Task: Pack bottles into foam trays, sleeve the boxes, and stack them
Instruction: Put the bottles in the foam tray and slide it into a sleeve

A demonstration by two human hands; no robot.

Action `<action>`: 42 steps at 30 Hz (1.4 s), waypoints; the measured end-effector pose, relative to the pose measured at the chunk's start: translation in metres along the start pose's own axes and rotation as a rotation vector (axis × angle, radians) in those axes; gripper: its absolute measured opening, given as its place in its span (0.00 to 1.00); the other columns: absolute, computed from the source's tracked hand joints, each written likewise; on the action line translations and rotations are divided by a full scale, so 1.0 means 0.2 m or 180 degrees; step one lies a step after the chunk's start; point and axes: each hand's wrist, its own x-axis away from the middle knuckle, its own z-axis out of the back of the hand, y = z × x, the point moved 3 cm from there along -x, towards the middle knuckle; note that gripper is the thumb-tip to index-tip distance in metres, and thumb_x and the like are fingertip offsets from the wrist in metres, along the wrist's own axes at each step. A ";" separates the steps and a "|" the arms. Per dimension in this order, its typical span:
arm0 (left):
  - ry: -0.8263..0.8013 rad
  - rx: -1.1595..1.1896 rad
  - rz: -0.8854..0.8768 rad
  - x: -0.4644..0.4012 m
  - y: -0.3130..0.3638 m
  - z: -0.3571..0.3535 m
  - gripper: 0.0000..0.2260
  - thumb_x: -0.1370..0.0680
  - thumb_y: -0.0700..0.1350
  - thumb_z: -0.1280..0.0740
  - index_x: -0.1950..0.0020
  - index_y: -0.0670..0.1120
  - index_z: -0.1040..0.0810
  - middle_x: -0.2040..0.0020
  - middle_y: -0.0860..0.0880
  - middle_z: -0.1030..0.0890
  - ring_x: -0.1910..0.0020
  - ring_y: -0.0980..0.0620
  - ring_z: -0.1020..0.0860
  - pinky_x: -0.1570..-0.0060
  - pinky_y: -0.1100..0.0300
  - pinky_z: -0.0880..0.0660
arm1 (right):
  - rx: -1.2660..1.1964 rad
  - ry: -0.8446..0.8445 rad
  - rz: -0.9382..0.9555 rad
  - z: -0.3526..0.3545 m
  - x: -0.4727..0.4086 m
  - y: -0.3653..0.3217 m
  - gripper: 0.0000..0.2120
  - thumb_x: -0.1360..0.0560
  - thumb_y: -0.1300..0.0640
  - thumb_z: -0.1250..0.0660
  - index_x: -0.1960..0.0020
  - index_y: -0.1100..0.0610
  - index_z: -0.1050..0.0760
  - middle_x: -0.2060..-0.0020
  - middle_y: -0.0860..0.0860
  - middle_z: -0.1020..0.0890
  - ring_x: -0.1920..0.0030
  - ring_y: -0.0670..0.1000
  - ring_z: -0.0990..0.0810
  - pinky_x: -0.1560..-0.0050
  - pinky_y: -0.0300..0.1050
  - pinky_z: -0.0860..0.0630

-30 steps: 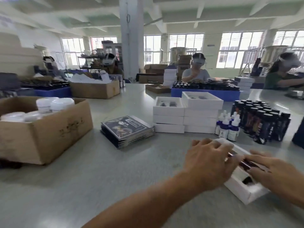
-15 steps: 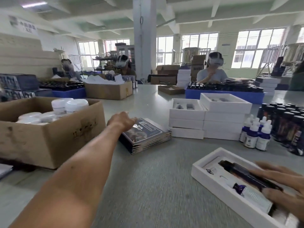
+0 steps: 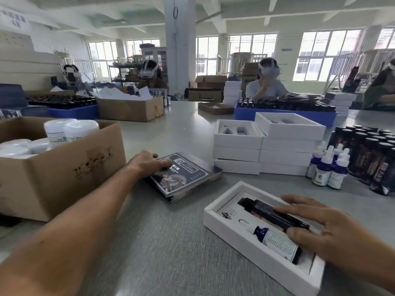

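- The left hand (image 3: 149,162) rests with fingers laid fairly flat on the top sleeve (image 3: 181,175) of a flat stack near the tabletop's middle; whether it pinches an edge I cannot tell.
- The filled foam tray (image 3: 226,229) lies to the right of that stack, near the front edge, its long axis running diagonally from near-right to far-left.
- The right hand (image 3: 333,231) presses straight fingers on the dark bottle (image 3: 271,212) and dropper bottle (image 3: 275,240) (both seated lengthwise).
- The left hand is nearer the sleeves, so I judge sleeving comes next.
- The grey table (image 3: 171,253) also carries empty white boxes (image 3: 265,146) and a cardboard box (image 3: 64,174); the room is a bright workshop.
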 end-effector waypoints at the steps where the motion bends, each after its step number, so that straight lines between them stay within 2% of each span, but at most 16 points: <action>1: 0.0039 -0.0018 -0.0050 0.04 0.02 -0.02 0.34 0.28 0.67 0.31 0.34 0.42 0.24 0.36 0.44 0.21 0.43 0.46 0.23 0.42 0.56 0.28 | 0.0010 -0.0008 -0.0037 0.00 0.00 -0.01 0.21 0.34 0.32 0.33 0.42 0.18 0.31 0.36 0.16 0.39 0.37 0.26 0.34 0.39 0.39 0.34; 3: 0.0071 -0.0014 -0.0132 0.12 0.06 -0.06 0.33 0.29 0.68 0.32 0.34 0.43 0.23 0.38 0.46 0.20 0.44 0.47 0.22 0.44 0.56 0.27 | 0.0041 -0.0016 -0.0165 0.00 0.02 -0.03 0.23 0.38 0.29 0.36 0.42 0.18 0.31 0.39 0.15 0.37 0.38 0.27 0.33 0.42 0.35 0.34; 5: 0.0052 0.0066 -0.0174 0.18 0.10 -0.09 0.31 0.29 0.68 0.32 0.39 0.46 0.20 0.45 0.48 0.17 0.49 0.50 0.21 0.48 0.57 0.26 | 0.0141 0.0134 -0.0253 0.00 0.03 -0.05 0.28 0.38 0.28 0.36 0.37 0.24 0.31 0.43 0.17 0.33 0.43 0.30 0.29 0.48 0.31 0.34; 7: 0.0043 0.0125 -0.0152 0.22 0.13 -0.10 0.26 0.30 0.68 0.31 0.46 0.47 0.18 0.52 0.50 0.16 0.55 0.51 0.20 0.49 0.55 0.23 | 0.0226 0.0416 -0.0457 0.00 0.06 -0.03 0.36 0.33 0.30 0.30 0.28 0.37 0.34 0.39 0.29 0.29 0.48 0.36 0.28 0.46 0.37 0.30; 9: 0.0046 0.0144 -0.0054 0.26 0.15 -0.09 0.24 0.30 0.67 0.30 0.52 0.47 0.18 0.56 0.50 0.16 0.57 0.51 0.19 0.50 0.53 0.22 | 0.0352 0.0596 -0.0761 0.03 0.11 0.00 0.41 0.33 0.31 0.29 0.26 0.45 0.34 0.33 0.42 0.25 0.47 0.42 0.28 0.41 0.46 0.28; 13: 0.0285 0.0134 0.0145 0.35 0.16 -0.02 0.24 0.34 0.66 0.26 0.55 0.47 0.21 0.58 0.47 0.17 0.55 0.47 0.20 0.50 0.50 0.22 | 0.0559 0.0561 -0.1210 0.15 0.27 0.08 0.50 0.40 0.22 0.35 0.25 0.49 0.33 0.32 0.48 0.24 0.47 0.45 0.27 0.38 0.48 0.27; 15: 0.0571 0.0192 0.0112 0.40 0.20 0.06 0.26 0.34 0.65 0.24 0.51 0.45 0.23 0.55 0.45 0.18 0.54 0.44 0.20 0.49 0.49 0.22 | 0.0692 0.0549 -0.1496 0.24 0.38 0.14 0.53 0.46 0.17 0.39 0.32 0.50 0.27 0.42 0.47 0.18 0.52 0.44 0.23 0.48 0.42 0.23; 17: 0.0871 0.0271 -0.0081 0.47 0.27 0.16 0.27 0.34 0.62 0.23 0.47 0.44 0.24 0.54 0.45 0.18 0.55 0.45 0.20 0.51 0.48 0.21 | 0.0805 0.0657 -0.1719 0.34 0.48 0.22 0.53 0.52 0.11 0.44 0.48 0.53 0.22 0.58 0.45 0.19 0.60 0.42 0.22 0.63 0.36 0.28; 19: 0.0983 0.0455 -0.0358 0.57 0.39 0.22 0.24 0.32 0.59 0.23 0.47 0.46 0.26 0.56 0.47 0.19 0.58 0.48 0.20 0.55 0.50 0.21 | 0.0787 0.0781 -0.1956 0.42 0.57 0.30 0.51 0.57 0.11 0.42 0.60 0.55 0.24 0.66 0.46 0.20 0.63 0.44 0.21 0.67 0.39 0.30; 22: 0.0797 0.0773 -0.0708 0.72 0.59 0.19 0.18 0.30 0.54 0.23 0.49 0.48 0.26 0.58 0.51 0.20 0.62 0.54 0.21 0.69 0.63 0.25 | 0.0497 0.0571 -0.2312 0.51 0.66 0.38 0.46 0.54 0.16 0.35 0.66 0.59 0.18 0.73 0.51 0.17 0.68 0.51 0.18 0.68 0.40 0.30; 25: 0.0321 0.1231 -0.0744 0.84 0.76 -0.01 0.11 0.28 0.50 0.24 0.52 0.47 0.23 0.60 0.49 0.18 0.66 0.55 0.19 0.73 0.68 0.27 | 0.0383 0.0522 -0.2472 0.57 0.75 0.39 0.39 0.50 0.20 0.34 0.67 0.57 0.16 0.72 0.52 0.16 0.66 0.53 0.18 0.65 0.43 0.30; 29: -0.0566 0.1654 -0.0288 0.98 0.85 -0.37 0.07 0.27 0.45 0.25 0.54 0.45 0.19 0.62 0.46 0.15 0.67 0.53 0.18 0.72 0.63 0.26 | 0.0287 0.0629 -0.2617 0.61 0.84 0.38 0.32 0.39 0.27 0.30 0.65 0.58 0.16 0.66 0.55 0.16 0.63 0.54 0.19 0.62 0.45 0.30; 33: -0.0481 0.1816 -0.0363 1.03 0.85 -0.45 0.07 0.28 0.49 0.24 0.57 0.47 0.17 0.66 0.52 0.15 0.66 0.56 0.18 0.68 0.65 0.27 | 0.0198 0.0857 -0.2673 0.66 0.90 0.43 0.22 0.28 0.37 0.28 0.59 0.58 0.15 0.62 0.57 0.15 0.59 0.57 0.18 0.61 0.46 0.29; 37: -0.0065 0.1726 -0.0868 1.08 0.85 -0.43 0.14 0.27 0.53 0.26 0.44 0.51 0.20 0.52 0.52 0.18 0.56 0.55 0.18 0.59 0.63 0.23 | 0.0106 0.1088 -0.2572 0.66 0.89 0.45 0.19 0.28 0.39 0.27 0.58 0.57 0.16 0.64 0.55 0.16 0.61 0.56 0.19 0.62 0.46 0.27; 40: 0.0070 0.2086 -0.1257 1.12 0.88 -0.40 0.14 0.27 0.52 0.26 0.41 0.55 0.20 0.44 0.56 0.21 0.49 0.55 0.19 0.48 0.57 0.20 | -0.0060 0.1235 -0.2528 0.65 0.87 0.47 0.19 0.29 0.40 0.26 0.55 0.57 0.16 0.63 0.56 0.15 0.58 0.59 0.17 0.56 0.53 0.21; 42: 0.0154 0.2014 -0.1557 1.15 0.90 -0.38 0.17 0.27 0.57 0.27 0.39 0.56 0.21 0.42 0.61 0.25 0.41 0.53 0.22 0.43 0.52 0.22 | -0.0280 0.1309 -0.2521 0.65 0.87 0.49 0.18 0.30 0.41 0.25 0.55 0.56 0.16 0.63 0.55 0.14 0.58 0.58 0.16 0.57 0.52 0.21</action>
